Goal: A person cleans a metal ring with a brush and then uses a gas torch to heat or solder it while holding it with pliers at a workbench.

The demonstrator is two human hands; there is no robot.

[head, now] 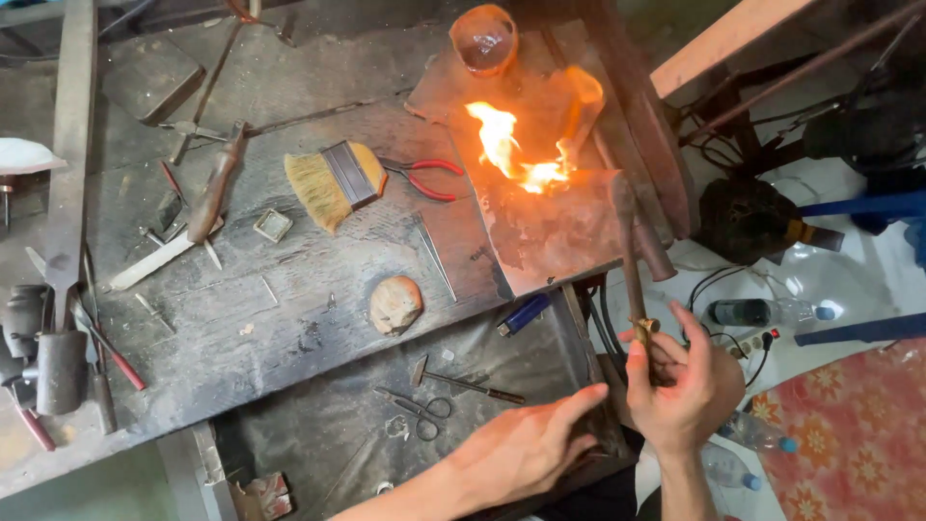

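The scorched wooden counter (241, 318) carries a fire-blackened soldering block (550, 232) at its right end, where an open flame (516, 154) burns. The right hand (680, 381) is clenched around the brass-valved grip of a long blowtorch (632, 260) whose pipe points up at that flame. The left hand (526, 449) is released, fingers stretched flat over the lower tray (338, 444), holding nothing.

The flame looks broad and loose, licking toward the orange glass bowl (484, 39) just behind the block; heat could crack it. I cannot make out what, if anything, is in the bowl. A blue lighter (524, 314) lies near the block's front edge, and stray heat there would be a real hazard. The bristle brush (333, 183) and red-handled pliers (424, 178) sit beside the burn zone; the bristles could singe.

The tray holds small scissors (417, 410) and a small hammer (463, 383).
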